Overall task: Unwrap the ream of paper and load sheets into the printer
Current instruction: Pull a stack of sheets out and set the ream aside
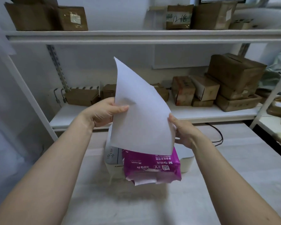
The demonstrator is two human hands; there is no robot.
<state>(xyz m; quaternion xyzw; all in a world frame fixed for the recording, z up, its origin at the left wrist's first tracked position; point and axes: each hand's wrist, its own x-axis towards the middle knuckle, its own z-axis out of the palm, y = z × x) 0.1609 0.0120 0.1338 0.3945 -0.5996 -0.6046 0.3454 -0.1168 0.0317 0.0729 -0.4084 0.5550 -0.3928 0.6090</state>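
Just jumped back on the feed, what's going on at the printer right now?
A person holds white sheets of paper up with both hands, the left hand at the left edge and the right hand at the right edge. Below, the purple ream wrapper, torn open at its near end, lies on the white printer. The sheets are not loaded yet.

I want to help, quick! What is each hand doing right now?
Left hand: closed on the left edge of the white paper sheets.
Right hand: closed on the right edge of the same sheets, above the purple ream wrapper.
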